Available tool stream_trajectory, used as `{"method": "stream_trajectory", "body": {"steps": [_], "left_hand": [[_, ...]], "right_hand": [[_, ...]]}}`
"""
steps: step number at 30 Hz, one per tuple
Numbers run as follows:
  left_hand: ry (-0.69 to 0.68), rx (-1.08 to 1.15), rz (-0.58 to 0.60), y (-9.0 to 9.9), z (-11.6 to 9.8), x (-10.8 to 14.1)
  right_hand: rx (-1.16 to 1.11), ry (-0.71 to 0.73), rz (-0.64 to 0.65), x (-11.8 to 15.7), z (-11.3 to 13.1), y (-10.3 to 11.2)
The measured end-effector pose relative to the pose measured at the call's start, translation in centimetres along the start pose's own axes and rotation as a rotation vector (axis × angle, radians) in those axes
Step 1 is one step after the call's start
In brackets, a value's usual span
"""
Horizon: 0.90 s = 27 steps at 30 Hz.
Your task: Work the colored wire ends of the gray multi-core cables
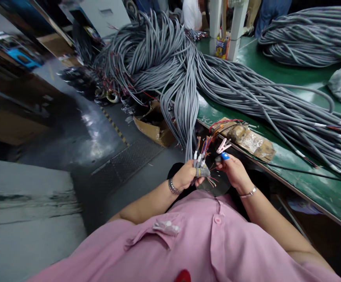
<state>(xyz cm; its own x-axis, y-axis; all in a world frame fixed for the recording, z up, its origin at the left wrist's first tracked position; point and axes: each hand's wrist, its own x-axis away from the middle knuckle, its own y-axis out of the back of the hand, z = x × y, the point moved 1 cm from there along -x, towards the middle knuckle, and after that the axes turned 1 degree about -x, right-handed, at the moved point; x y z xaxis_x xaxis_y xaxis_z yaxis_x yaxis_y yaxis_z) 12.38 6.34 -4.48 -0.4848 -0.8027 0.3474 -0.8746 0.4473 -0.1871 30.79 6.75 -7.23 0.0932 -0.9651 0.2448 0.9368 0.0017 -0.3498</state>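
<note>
Grey cables (188, 105) hang over the table edge down to my left hand (187, 175), whose fingers are wrapped round their ends. Grey finger covering (202, 172) shows on that hand. Thin coloured wires (207, 144) fan out above it, past white bands, and a few more spread below. To the right, my right hand (231, 169) is closed in a pinch, with blue on one fingertip and dark covering on another. Thin wires reach toward its fingertips; exactly what it grips is too small to tell. A pink clip (223, 146) lies just above it.
The green table (302, 150) bears long cable bundles (246, 86), a taped wooden block (254, 143) and a coiled bundle (308, 37) at the back right. An open cardboard box (151, 131) stands on the floor below. A person (191, 15) is at the far side.
</note>
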Motion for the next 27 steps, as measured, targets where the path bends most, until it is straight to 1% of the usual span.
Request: {"method": "stream_trajectory", "body": {"steps": [2,4,6,7,8,11,12,13,17,18,24,27], "left_hand": [[0.007,0.093,0.012,0.0,-0.3,-0.2],[0.021,0.177,0.015,-0.2,-0.7,-0.6],[0.031,0.246,0.012,-0.6,-1.2,-1.1],[0.034,0.276,0.016,-0.8,-1.5,-1.3],[0.038,0.306,0.024,-0.9,-1.7,-1.5],[0.053,0.390,0.051,-1.2,-2.3,-2.1],[0.062,0.410,0.056,-1.2,-2.4,-2.3],[0.072,0.423,0.060,-1.1,-2.4,-2.4],[0.096,0.427,0.055,-0.9,-2.3,-2.8],[0.098,0.429,0.054,-0.9,-2.2,-2.9],[0.108,0.420,0.050,-1.0,-1.8,-3.4],[0.115,0.403,0.038,-1.1,-1.7,-3.5]], "right_hand": [[-0.142,-0.049,-0.005,-0.4,0.0,0.5],[-0.215,-0.079,0.058,-0.8,0.5,0.5],[-0.202,-0.059,0.102,-1.0,1.2,0.1],[-0.172,-0.020,0.095,-1.1,1.5,-0.1],[-0.129,0.036,0.064,-1.2,1.7,-0.3],[-0.001,0.240,-0.125,-1.5,1.7,-0.7],[0.006,0.278,-0.168,-1.6,1.6,-0.8],[-0.013,0.284,-0.178,-1.8,1.4,-0.9],[-0.189,0.137,-0.053,-2.4,1.3,-1.5],[-0.218,0.116,-0.044,-2.5,1.5,-1.7],[-0.375,0.127,-0.122,-2.5,2.2,-2.4],[-0.426,0.091,-0.091,-2.5,2.0,-2.3]]}}
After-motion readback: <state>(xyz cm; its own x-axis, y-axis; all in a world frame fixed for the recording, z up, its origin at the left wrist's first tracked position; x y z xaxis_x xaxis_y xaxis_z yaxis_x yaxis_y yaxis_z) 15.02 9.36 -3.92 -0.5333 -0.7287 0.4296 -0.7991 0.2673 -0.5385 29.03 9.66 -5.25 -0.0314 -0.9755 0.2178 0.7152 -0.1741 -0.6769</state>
